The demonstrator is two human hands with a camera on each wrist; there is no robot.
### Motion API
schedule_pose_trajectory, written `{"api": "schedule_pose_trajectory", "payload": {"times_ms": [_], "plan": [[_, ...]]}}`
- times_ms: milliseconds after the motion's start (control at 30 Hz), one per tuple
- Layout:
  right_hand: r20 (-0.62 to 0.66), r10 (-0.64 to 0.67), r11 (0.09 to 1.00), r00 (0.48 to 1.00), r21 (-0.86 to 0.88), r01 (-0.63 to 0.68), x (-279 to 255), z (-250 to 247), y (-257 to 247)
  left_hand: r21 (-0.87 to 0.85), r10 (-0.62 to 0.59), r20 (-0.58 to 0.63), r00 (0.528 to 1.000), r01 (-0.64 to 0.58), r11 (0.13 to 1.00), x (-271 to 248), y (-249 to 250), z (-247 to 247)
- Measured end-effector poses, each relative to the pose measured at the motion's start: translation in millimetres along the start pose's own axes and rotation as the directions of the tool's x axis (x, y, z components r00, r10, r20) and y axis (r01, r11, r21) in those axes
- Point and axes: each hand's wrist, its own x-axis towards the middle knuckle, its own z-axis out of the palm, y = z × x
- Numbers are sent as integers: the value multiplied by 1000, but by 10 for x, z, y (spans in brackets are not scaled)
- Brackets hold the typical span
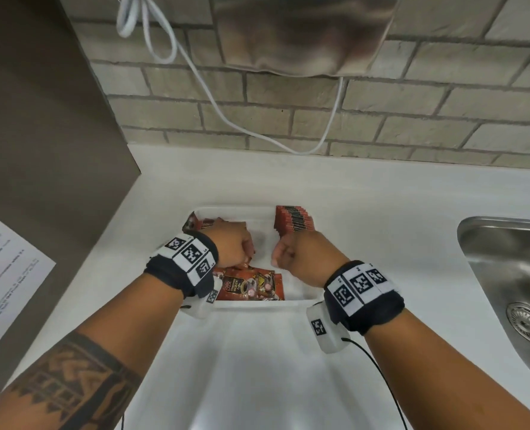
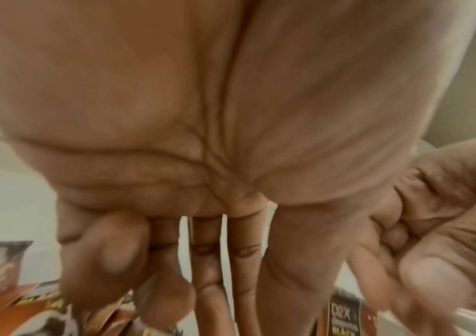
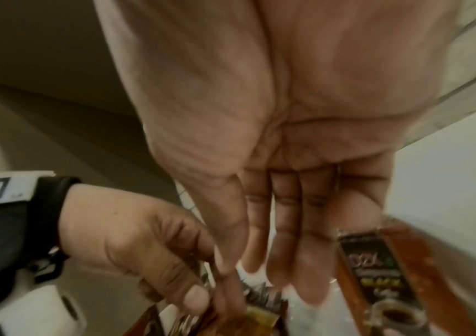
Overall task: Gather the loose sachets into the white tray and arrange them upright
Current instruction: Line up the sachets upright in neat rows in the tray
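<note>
Brick-patterned wall tiles backed a white surface [image 1: 366, 212], with a steel sink [image 1: 511, 274] sunk into its right side, a white cable [image 1: 217, 110] drooping down the wall, and a printed sheet [image 1: 6, 262] on a brown panel at the left. Near the middle of the surface sat the white tray [image 1: 257, 305], and both hands were down inside it.

A row of sachets [image 1: 293, 220] stood upright on edge along the tray's far right side, their long axes running across the tray. Loose sachets [image 1: 251, 285] lay flat by the near edge, more of them at the far left corner.

The left hand [image 1: 234, 245] was over the tray's left half, its fingers [image 3: 193, 297] curled down and pinching sachet edges directly beneath them. The right hand [image 1: 300, 252] hung beside it; from above it looked like a fist, but the right wrist view showed its fingers [image 3: 311, 261] fairly straight and pointing down, grasping nothing, with the upright row just to their right.

The flat sachets lay nearest the left hand, toward the body from its fingers; I judged that hand best placed to tip them up and pass them right toward the standing row.
</note>
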Motion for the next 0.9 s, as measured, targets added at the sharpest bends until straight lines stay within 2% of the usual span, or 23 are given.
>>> {"api": "schedule_pose_trajectory", "payload": {"times_ms": [100,233,633,767,900], "plan": [[142,49,979,989,-204,-19,123,209,-157,31,55,20,998,-55,998,-25,-55,94],[161,101,952,982,-301,-48,222,316,-324,13,73,-57,996,-73,997,-54,-193,82],[190,273,953,943,-183,-239,330,491,-483,14,94,26,995,-94,995,-160,-364,61],[180,280,959,943,-90,-268,367,513,-448,11,115,41,992,-116,993,-139,-391,75],[178,273,958,945,35,-283,360,480,-386,-8,113,-2,994,-113,994,-104,-422,59]]}}
